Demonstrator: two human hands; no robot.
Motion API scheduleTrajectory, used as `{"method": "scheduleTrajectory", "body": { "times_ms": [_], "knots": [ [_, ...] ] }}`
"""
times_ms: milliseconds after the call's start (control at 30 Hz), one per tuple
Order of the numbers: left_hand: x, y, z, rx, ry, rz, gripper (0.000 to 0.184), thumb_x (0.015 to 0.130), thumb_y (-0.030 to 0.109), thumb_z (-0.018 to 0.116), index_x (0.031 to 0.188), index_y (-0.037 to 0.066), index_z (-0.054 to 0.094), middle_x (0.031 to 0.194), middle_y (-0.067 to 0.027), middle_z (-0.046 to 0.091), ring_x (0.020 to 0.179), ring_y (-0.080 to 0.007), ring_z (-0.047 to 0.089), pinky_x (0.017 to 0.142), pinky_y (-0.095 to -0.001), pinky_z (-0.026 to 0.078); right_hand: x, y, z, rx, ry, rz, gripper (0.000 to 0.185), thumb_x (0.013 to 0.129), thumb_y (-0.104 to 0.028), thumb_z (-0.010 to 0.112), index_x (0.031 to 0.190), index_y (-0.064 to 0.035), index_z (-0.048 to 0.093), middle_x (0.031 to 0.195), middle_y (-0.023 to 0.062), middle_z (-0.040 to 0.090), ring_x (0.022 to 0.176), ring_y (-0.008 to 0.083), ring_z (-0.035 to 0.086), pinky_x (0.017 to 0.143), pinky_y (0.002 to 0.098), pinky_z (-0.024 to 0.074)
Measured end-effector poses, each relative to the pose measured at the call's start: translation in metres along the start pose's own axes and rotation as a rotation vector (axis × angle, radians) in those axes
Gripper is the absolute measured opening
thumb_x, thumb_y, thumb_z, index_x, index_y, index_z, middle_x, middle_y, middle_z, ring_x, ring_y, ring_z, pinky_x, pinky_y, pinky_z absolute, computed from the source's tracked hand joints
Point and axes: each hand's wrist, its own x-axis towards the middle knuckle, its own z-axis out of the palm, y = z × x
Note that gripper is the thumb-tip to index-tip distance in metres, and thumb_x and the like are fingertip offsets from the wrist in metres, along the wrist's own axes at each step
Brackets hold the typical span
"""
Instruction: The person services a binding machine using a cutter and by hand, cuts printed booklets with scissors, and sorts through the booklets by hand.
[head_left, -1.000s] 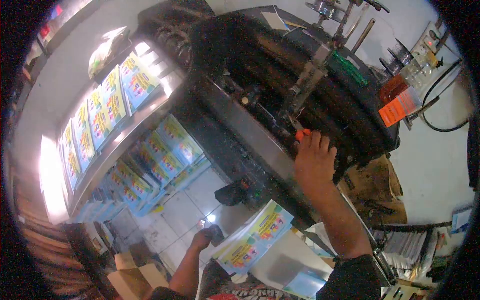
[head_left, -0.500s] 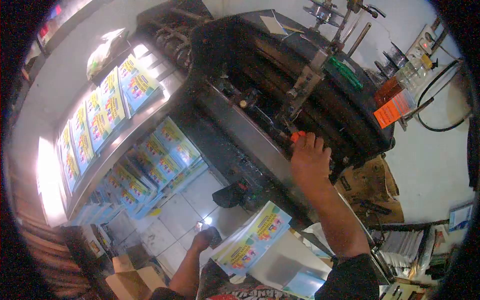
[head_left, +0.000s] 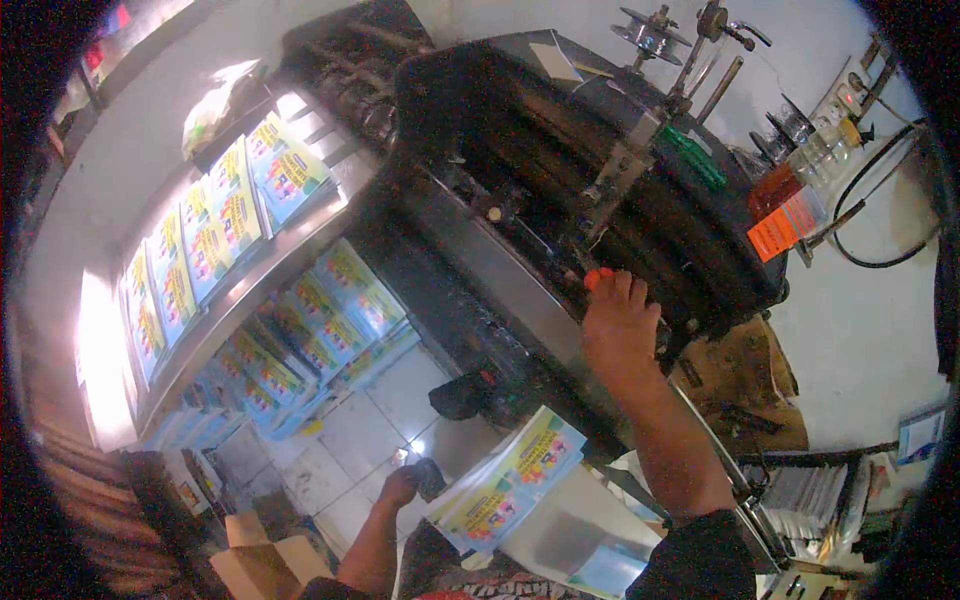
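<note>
My right hand (head_left: 622, 325) reaches over the front edge of a large dark machine (head_left: 470, 230). Its fingers are closed on an orange-red piece (head_left: 598, 277), maybe a tool handle, mostly hidden in the grip. This sits just below the machine's metal head (head_left: 615, 185). Lower down, my left hand (head_left: 400, 487) is closed beside a dark rounded thing (head_left: 430, 480); whether it holds that, I cannot tell. Between my arms, a stack of printed booklets (head_left: 515, 480) with yellow and blue covers lies on a pale surface (head_left: 570, 530).
More booklets lie in rows on the metal shelf (head_left: 285, 262) at left, with further stacks (head_left: 330, 320) beneath. An open cardboard box (head_left: 265, 565) stands on the floor. Wire spools (head_left: 652, 38), a green spring-like coil (head_left: 695, 157) and an orange card (head_left: 783, 228) are at upper right.
The view has shifted slightly. My right hand stays at the orange-red piece under the machine's head, and my left hand has hardly moved.
</note>
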Motion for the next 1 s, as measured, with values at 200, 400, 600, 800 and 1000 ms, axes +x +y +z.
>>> {"method": "scheduleTrajectory", "body": {
  "times_ms": [200, 400, 600, 800, 1000],
  "knots": [
    [-0.001, 0.005, -0.004, 0.021, -0.022, -0.019, 0.029, 0.081, 0.023, 0.053, 0.104, 0.01, 0.064, 0.107, -0.0174, 0.062, 0.1, -0.0351, 0.059, 0.086, -0.0407, 0.046, 0.001, -0.001, -0.008, 0.011, -0.079, 0.017, 0.025, 0.081, -0.021, 0.05, 0.098, -0.0038, 0.058, 0.097, 0.01, 0.054, 0.091, 0.0282, 0.053, 0.065, 0.0446, 0.0436],
    [-0.008, 0.014, -0.012, 0.025, -0.009, 0.004, 0.025, 0.08, 0.024, 0.059, 0.099, 0.009, 0.066, 0.103, -0.0164, 0.064, 0.096, -0.034, 0.06, 0.082, -0.0402, 0.048, 0.002, 0.001, -0.016, 0.095, -0.173, 0.034, 0.029, 0.081, -0.02, 0.05, 0.103, -0.0027, 0.058, 0.1, 0.0115, 0.054, 0.093, 0.0291, 0.053, 0.067, 0.0467, 0.0446],
    [0.008, -0.043, 0.022, 0.106, 0.03, 0.17, 0.027, 0.08, 0.027, 0.064, 0.1, 0.009, 0.066, 0.101, -0.0142, 0.065, 0.094, -0.0303, 0.062, 0.08, -0.0378, 0.049, 0.003, -0.001, -0.005, 0.031, -0.114, 0.022, 0.031, 0.08, -0.021, 0.051, 0.104, -0.0023, 0.057, 0.098, 0.0112, 0.053, 0.09, 0.0283, 0.053, 0.065, 0.0455, 0.0461],
    [-0.003, -0.005, -0.003, -0.039, -0.034, -0.078, 0.031, 0.081, 0.032, 0.065, 0.102, 0.009, 0.065, 0.103, -0.0139, 0.065, 0.095, -0.029, 0.062, 0.082, -0.036, 0.049, 0.006, -0.002, -0.018, 0.061, -0.256, 0.05, 0.038, 0.076, -0.016, 0.057, 0.11, 0.0011, 0.052, 0.113, 0.0137, 0.051, 0.098, 0.0293, 0.054, 0.071, 0.0444, 0.0503],
    [0.004, -0.026, 0.012, 0.061, -0.019, 0.036, 0.029, 0.08, 0.03, 0.064, 0.101, 0.009, 0.066, 0.104, -0.0132, 0.065, 0.097, -0.0287, 0.062, 0.084, -0.0357, 0.048, 0.006, -0.004, -0.012, 0.218, -0.238, 0.153, 0.038, 0.081, -0.021, 0.051, 0.111, 0.0015, 0.05, 0.106, 0.0161, 0.052, 0.097, 0.0339, 0.054, 0.069, 0.0498, 0.0486]
  ]
}}
